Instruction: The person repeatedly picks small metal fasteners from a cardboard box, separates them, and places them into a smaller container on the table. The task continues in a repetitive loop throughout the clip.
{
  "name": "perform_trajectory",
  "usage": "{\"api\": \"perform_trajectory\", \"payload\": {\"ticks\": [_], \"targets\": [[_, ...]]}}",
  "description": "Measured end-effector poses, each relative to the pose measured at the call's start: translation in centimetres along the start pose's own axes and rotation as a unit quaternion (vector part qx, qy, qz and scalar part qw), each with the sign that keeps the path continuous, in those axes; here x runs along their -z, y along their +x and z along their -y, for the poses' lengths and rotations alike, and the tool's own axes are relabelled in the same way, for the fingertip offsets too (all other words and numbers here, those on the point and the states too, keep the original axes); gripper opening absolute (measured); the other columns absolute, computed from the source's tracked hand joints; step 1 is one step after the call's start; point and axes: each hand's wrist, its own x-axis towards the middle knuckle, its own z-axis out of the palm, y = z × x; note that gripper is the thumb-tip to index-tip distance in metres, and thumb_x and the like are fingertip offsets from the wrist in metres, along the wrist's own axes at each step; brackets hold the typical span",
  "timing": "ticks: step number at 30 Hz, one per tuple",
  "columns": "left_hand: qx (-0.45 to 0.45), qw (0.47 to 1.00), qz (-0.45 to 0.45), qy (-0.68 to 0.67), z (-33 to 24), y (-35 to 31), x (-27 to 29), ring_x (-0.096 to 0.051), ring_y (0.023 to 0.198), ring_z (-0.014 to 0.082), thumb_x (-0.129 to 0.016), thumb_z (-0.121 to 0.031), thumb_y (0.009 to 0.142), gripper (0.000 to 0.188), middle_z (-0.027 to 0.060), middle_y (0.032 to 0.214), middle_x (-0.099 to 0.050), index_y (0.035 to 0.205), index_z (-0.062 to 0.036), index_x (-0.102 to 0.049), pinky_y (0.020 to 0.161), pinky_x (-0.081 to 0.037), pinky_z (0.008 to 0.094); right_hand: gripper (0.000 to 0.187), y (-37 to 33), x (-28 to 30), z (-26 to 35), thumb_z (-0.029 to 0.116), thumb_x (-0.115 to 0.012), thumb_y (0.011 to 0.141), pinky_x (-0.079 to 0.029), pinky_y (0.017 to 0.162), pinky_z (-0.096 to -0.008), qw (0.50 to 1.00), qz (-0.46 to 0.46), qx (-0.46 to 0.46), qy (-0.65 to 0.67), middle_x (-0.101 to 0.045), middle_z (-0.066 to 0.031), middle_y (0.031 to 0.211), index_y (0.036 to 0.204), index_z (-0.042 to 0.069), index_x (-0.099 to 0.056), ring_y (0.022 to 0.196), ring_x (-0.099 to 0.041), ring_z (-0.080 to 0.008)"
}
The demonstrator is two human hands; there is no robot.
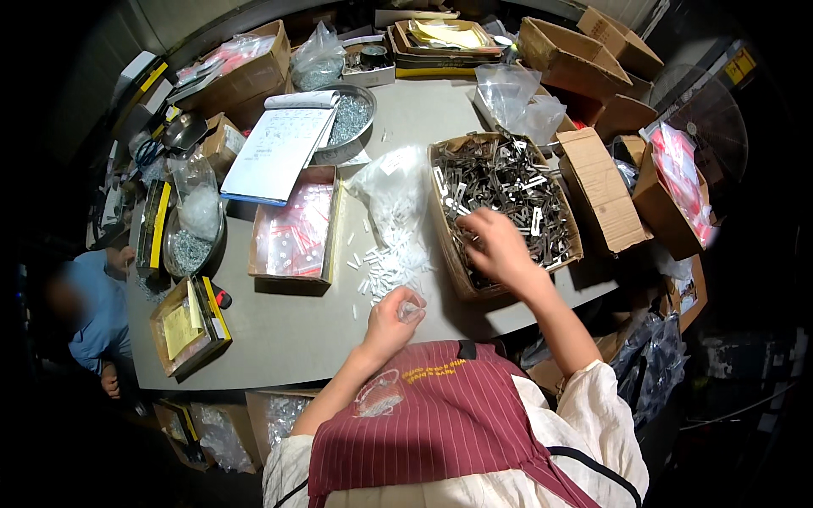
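Simultaneously clutching clear plastic (411, 311) in left hand (391, 323) — reaching over dark metal parts (513, 179) with right hand (498, 244) — unclear if grasping.

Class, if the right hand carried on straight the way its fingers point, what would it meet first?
The right hand would probably meet the loose metal parts in the cardboard box first; depth is hard to judge, so whether it touches them is unclear.

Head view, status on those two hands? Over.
Left hand: closed around something clear. Right hand: over dark metal pieces in open brown cardboard box, grip unclear. Small white strips lie just beyond left hand.
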Motion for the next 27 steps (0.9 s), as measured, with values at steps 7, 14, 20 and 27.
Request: {"api": "perform_trajectory", "payload": {"ticks": [7, 14, 20, 27], "targets": [[0.013, 0.999, -0.033, -0.004, 0.4, -0.4, 0.7, -0.072, 0.091, 0.024, -0.073, -0.005, 0.086, 0.015, 0.0095, 0.093, -0.073, 0.099, -0.0024, -0.065, 0.084, -0.054, 0.0337, 0.013, 2.0, -2.6, -6.9, 0.005, -0.062, 0.079, -0.053, 0.079, -0.0459, 0.984, 0.067, 0.056, -0.158, -0.066, -0.015, 0.086, 0.09, 0.003, -0.069, 0.088, -0.067, -0.035], [0.035, 0.997, -0.064, -0.018, 2.4, -1.3, 1.2, -0.07, 0.089, 0.0174, -0.072, -0.004, 0.087, 0.012, 0.0072, 0.093, -0.073, 0.097, -0.0023, -0.066, 0.082, -0.054, 0.0318, 0.017, 3.9, 0.4, -7.1, 0.013, -0.071, 0.076, -0.056, 0.074, -0.0474, 0.997, -0.054, -0.014, -0.043, -0.067, -0.0143, 0.083, 0.092, 0.006, -0.074, 0.081, -0.068, -0.0376], [0.055, 0.996, -0.052, -0.051, 2.1, -1.4, 1.2, -0.07, 0.09, 0.0173, -0.071, -0.003, 0.087, 0.011, 0.0077, 0.092, -0.073, 0.097, -0.0019, -0.065, 0.082, -0.054, 0.0316, 0.022, 5.5, 2.1, -7.7, 0.02, -0.07, 0.074, -0.057, 0.079, -0.0451, 0.98, 0.157, -0.116, -0.045, -0.075, -0.0184, 0.089, 0.091, 0.008, -0.079, 0.087, -0.072, -0.0368], [0.061, 0.995, -0.063, -0.046, 1.8, -1.0, 1.4, -0.07, 0.09, 0.0188, -0.071, -0.004, 0.088, 0.012, 0.0083, 0.093, -0.073, 0.098, -0.002, -0.064, 0.083, -0.054, 0.0326, 0.033, 7.8, -0.8, -8.2, 0.034, -0.075, 0.085, -0.052, 0.077, -0.0474, 0.992, 0.023, -0.035, -0.116, -0.07, -0.0156, 0.08, 0.085, 0.002, -0.067, 0.081, -0.069, -0.0355]]}}
